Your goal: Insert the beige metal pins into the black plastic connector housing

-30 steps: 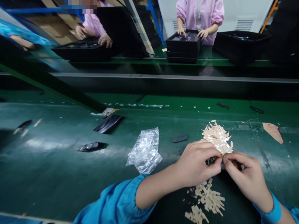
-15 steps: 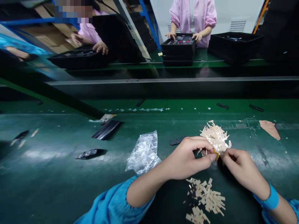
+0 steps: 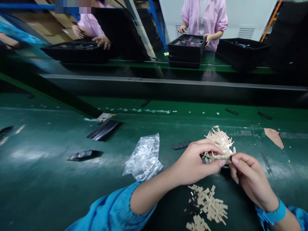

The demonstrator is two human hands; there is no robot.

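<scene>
Head view: you work at a green bench (image 3: 60,179), both hands meeting just in front of you
Left hand: your left hand (image 3: 194,162) curls over the near edge of the far pile (image 3: 220,142) of beige strips, thumb and forefinger pressed together on a small dark piece (image 3: 227,159)
Right hand: your right hand (image 3: 250,179) meets it from the other side, fingertips pinching the same piece; what exactly it is, you cannot tell at this size
Near pile: a second heap of strips (image 3: 209,205) lies between your forearms, well apart from the first
Progress: judging by the two heaps, a good share looks handled, with plenty left in the far pile
Around: crumpled clear bag (image 3: 144,157) left of your hands, a dark flat part (image 3: 181,145) just beyond
Others: people in pink sleeves handle black trays (image 3: 186,51) across the line
</scene>
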